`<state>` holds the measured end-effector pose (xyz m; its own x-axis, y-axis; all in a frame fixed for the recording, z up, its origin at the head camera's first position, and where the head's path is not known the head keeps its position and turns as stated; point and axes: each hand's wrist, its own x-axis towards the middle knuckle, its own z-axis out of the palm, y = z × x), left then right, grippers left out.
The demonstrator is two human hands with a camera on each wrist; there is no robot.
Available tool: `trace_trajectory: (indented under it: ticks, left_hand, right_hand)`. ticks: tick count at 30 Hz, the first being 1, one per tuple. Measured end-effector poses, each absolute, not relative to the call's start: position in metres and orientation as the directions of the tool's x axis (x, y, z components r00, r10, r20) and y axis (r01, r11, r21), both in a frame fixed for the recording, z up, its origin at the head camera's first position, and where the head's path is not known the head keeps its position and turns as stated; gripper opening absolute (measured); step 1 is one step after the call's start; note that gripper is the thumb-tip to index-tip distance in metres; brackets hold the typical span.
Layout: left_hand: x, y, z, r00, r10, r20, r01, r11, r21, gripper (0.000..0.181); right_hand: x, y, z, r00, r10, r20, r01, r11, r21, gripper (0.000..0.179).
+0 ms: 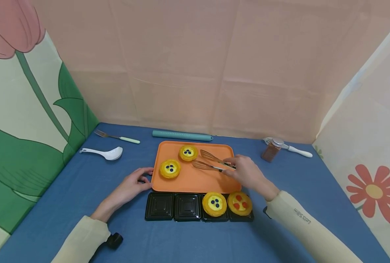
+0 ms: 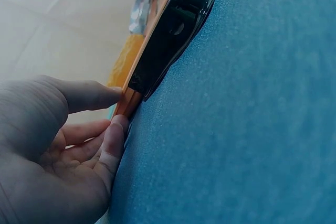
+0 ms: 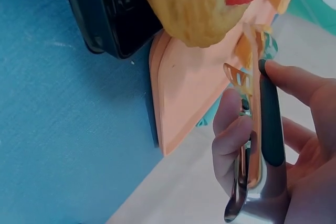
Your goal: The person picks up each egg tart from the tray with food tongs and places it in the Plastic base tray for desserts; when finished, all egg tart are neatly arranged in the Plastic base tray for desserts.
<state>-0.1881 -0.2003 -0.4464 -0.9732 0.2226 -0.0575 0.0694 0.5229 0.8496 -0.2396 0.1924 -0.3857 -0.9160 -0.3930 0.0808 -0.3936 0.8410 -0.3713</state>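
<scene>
The right hand [image 1: 245, 174] grips tongs [image 1: 208, 156] pointing left toward 2 tarts [image 1: 170, 168], left hand [image 1: 133, 186] pinching the tray [image 1: 188, 185].

Free lane between white spoon [image 1: 112, 154] and tray [image 1: 188, 183]

Head view's showing soft, even light; right sleeve [image 1: 308, 224] is shadowing the blue cloth [image 1: 168, 241]; wrist views are running dimmer, tongs [image 3: 270, 184] glinting, backgrounds blurring.

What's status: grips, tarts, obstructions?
Right grip holding tongs, nothing between the blades. Left grip touching left edge of orange tray. Two tarts on tray, two at black containers. No obstruction seen.
</scene>
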Motion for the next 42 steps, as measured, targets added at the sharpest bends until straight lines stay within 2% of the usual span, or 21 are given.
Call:
trace_trajectory:
  ticks: [7, 15, 24, 42]
  left_hand:
    - [-0.189, -0.2, -0.446, -0.973, 0.225, -0.051, 0.076, 0.524, 0.848, 0.056]
    - [-0.189, -0.199, -0.446, -0.975, 0.215, -0.061, 0.063, 0.526, 0.848, 0.057]
    - [-0.189, -0.198, -0.447, -0.974, 0.218, -0.055, 0.07, 0.527, 0.847, 0.057]
    - [-0.187, -0.2, -0.448, -0.976, 0.21, -0.053, 0.068, 0.528, 0.846, 0.057]
  right_hand:
    - [-0.245, 0.189, -0.387, -0.916, -0.393, 0.074, -0.392, 0.846, -0.362, 0.043]
    - [-0.25, 0.186, -0.386, -0.891, -0.444, 0.092, -0.447, 0.826, -0.342, 0.042]
    - [-0.247, 0.187, -0.385, -0.894, -0.444, 0.057, -0.43, 0.817, -0.385, 0.042]
    - [-0.239, 0.18, -0.383, -0.873, -0.479, 0.09, -0.48, 0.812, -0.332, 0.036]
